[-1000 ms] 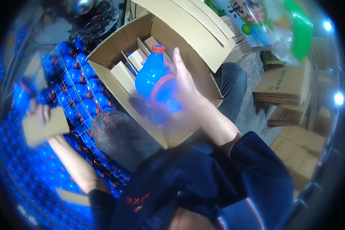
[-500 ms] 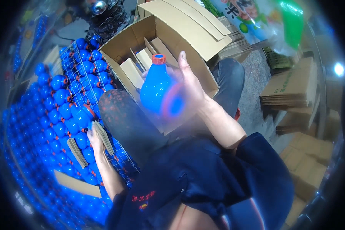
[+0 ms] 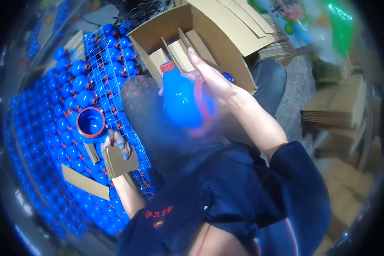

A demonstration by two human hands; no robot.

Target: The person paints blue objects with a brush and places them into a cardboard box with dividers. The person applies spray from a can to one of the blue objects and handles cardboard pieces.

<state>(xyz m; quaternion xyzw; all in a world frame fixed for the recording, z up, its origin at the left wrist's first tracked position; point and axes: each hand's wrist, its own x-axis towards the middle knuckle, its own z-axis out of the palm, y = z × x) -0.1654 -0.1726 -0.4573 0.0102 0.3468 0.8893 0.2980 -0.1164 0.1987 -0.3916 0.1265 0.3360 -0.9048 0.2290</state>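
My right hand (image 3: pixel 213 81) is closed round a blue bell-shaped shell (image 3: pixel 179 98) with a red ribbed neck and a red-rimmed wide end. The shell is tilted in front of an open cardboard box (image 3: pixel 239 51), and its lower end is blurred. Its neck points up and left. My left hand (image 3: pixel 117 143) grips a small stack of cut cardboard pieces (image 3: pixel 121 163) over the wire mesh. By its fingertips another blue shell (image 3: pixel 91 122) turns its round, red-rimmed opening up; whether the fingers touch it I cannot tell.
Rows of blue shells (image 3: pixel 51 149) fill the left side, with a wire grid (image 3: pixel 104 72) over some. A loose cardboard strip (image 3: pixel 85 182) lies on them. Cardboard dividers (image 3: pixel 181 55) stand inside the box. Flattened cartons (image 3: pixel 333 102) are piled at the right, below a printed plastic bag (image 3: pixel 328 30).
My left hand has turned, so the cardboard stack now shows its flat face. The shell by it now shows its opening. The right-hand shell has tilted slightly; the whole view has shifted.
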